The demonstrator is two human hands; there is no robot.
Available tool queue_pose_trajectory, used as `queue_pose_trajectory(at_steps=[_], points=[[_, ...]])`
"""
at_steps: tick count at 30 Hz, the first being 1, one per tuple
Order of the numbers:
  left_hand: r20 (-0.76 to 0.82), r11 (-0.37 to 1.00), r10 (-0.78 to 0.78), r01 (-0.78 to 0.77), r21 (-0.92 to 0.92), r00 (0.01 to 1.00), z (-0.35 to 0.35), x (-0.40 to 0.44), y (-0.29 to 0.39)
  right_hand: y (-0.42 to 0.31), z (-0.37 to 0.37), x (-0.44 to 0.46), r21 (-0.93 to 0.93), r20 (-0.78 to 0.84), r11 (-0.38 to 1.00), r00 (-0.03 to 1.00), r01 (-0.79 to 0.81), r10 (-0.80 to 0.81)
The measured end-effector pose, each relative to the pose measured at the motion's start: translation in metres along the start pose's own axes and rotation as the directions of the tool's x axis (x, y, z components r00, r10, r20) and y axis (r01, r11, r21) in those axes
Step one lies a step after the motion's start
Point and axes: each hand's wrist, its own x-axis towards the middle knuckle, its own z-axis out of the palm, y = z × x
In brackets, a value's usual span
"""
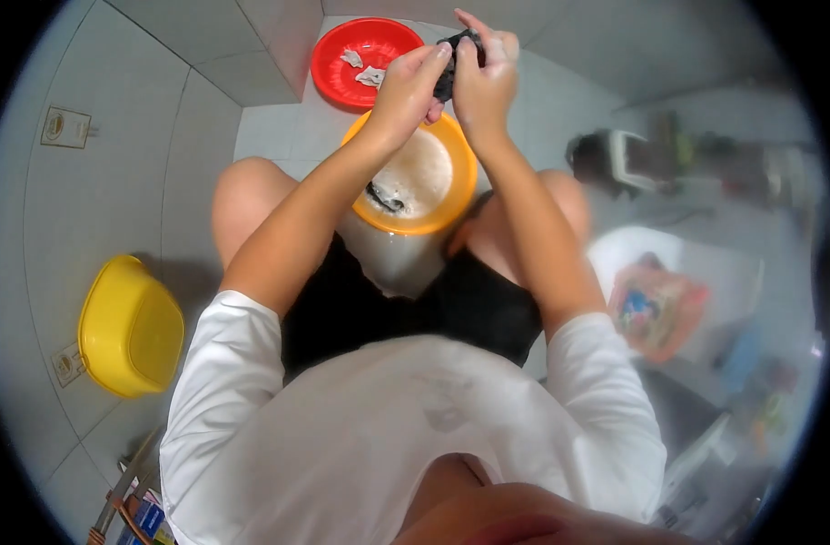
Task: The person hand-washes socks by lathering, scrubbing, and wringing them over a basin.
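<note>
Both my hands are raised over the far side of an orange basin (469, 173), gripping a small bunched black cloth (445, 84) between them. My left hand (410, 86) is closed around its left side, the thumb pressed on top. On the right side my right hand (486, 80) pinches it, with one finger sticking up. The cloth's exact kind is hidden by the fingers. Below, the basin holds cloudy, foamy water (424, 168), and another dark piece of cloth (385, 200) shows at its near left edge.
Behind the orange basin stands a red basin (327, 68) with crumpled light-coloured cloths (370, 77) in it. A yellow tub (129, 327) leans against the left tiled wall. At right, blurred, lie a pinkish plastic bag (660, 313) and other items.
</note>
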Motion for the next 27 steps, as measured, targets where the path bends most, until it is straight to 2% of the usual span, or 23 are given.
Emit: queue_pose_trajectory(at_steps=[1, 2, 3, 4, 5, 6, 7, 8, 9, 10, 12, 13, 14, 17, 20, 22, 24, 25, 27], points=[[0.010, 1.000, -0.010, 0.010, -0.018, 1.000, 0.000, 0.000, -0.001, 0.005, -0.002, -0.001, -0.032, 0.055, 0.997, 0.996, -0.065, 0.066], [0.011, 1.000, -0.009, 0.010, -0.017, 1.000, 0.000, 0.000, -0.001, 0.009, 0.000, -0.003, -0.033, 0.054, 0.997, 0.996, -0.064, 0.066], [0.011, 0.996, -0.012, 0.013, -0.089, 1.000, 0.000, 0.001, -0.002, 0.013, 0.002, -0.005, 0.272, 0.222, 0.897, 0.930, -0.348, 0.294], [0.012, 0.987, -0.014, 0.016, -0.159, 1.000, 0.000, 0.001, -0.001, 0.011, 0.003, -0.005, 0.484, 0.441, 0.630, 0.791, -0.608, 0.424], [0.013, 0.987, -0.015, 0.017, -0.158, 1.000, -0.002, 0.002, 0.000, 0.009, -0.006, -0.006, 0.481, 0.707, 0.266, 0.549, -0.835, 0.446], [0.049, 0.989, -0.084, 0.089, -0.116, 0.995, -0.006, 0.003, 0.002, 0.007, -0.010, -0.007, 0.483, 0.704, 0.266, 0.551, -0.834, 0.448], [0.083, 0.985, -0.154, 0.160, -0.072, 0.985, -0.007, 0.005, 0.003, -0.005, -0.015, -0.005, 0.523, 0.746, 0.159, 0.540, -0.837, 0.389], [0.084, 0.984, -0.155, 0.161, -0.071, 0.984, -0.005, 0.006, 0.001, -0.011, -0.015, -0.004, 0.548, 0.783, 0.049, 0.532, -0.835, 0.323], [0.110, 0.990, -0.135, 0.130, 0.057, 0.985, -0.002, 0.007, 0.000, -0.012, -0.010, -0.005, 0.572, 0.685, 0.198, 0.597, -0.796, 0.418], [0.139, 0.979, -0.122, 0.096, 0.182, 0.983, 0.000, 0.007, -0.003, -0.008, -0.009, -0.006, 0.571, 0.685, 0.197, 0.595, -0.797, 0.421], [0.179, 0.978, -0.117, 0.081, 0.194, 0.977, -0.002, 0.007, -0.010, -0.001, -0.006, -0.006, 0.603, 0.461, 0.366, 0.684, -0.709, 0.566], [0.253, 0.969, -0.146, 0.087, 0.232, 0.956, -0.003, 0.005, -0.008, 0.005, -0.008, -0.003, 0.649, 0.465, 0.270, 0.652, -0.711, 0.598], [0.325, 0.958, -0.178, 0.089, 0.271, 0.929, -0.004, 0.004, -0.006, 0.010, -0.010, 0.001, 0.649, 0.464, 0.271, 0.652, -0.711, 0.600], [0.278, 0.941, -0.210, 0.117, 0.316, 0.937, -0.002, 0.002, 0.008, 0.016, -0.019, 0.017, 0.735, 0.486, 0.099, 0.623, -0.671, 0.613], [0.290, 0.938, -0.211, 0.109, 0.329, 0.934, -0.010, 0.002, 0.008, 0.003, -0.031, 0.034, 0.701, 0.460, 0.164, 0.615, -0.694, 0.641], [0.241, 0.925, -0.181, 0.082, 0.370, 0.954, -0.011, 0.004, 0.003, 0.008, -0.033, 0.036, 0.706, 0.491, 0.137, 0.620, -0.695, 0.612], [0.219, 0.917, -0.202, 0.106, 0.384, 0.954, -0.009, 0.003, -0.002, 0.006, -0.036, 0.038, 0.731, 0.552, 0.008, 0.598, -0.683, 0.582], [0.197, 0.909, -0.222, 0.129, 0.397, 0.955, -0.008, 0.003, -0.003, 0.009, -0.036, 0.038, 0.731, 0.552, 0.007, 0.597, -0.683, 0.582], [0.199, 0.903, -0.219, 0.121, 0.412, 0.955, -0.009, 0.004, -0.007, 0.014, -0.036, 0.039, 0.708, 0.625, 0.047, 0.655, -0.705, 0.425]])
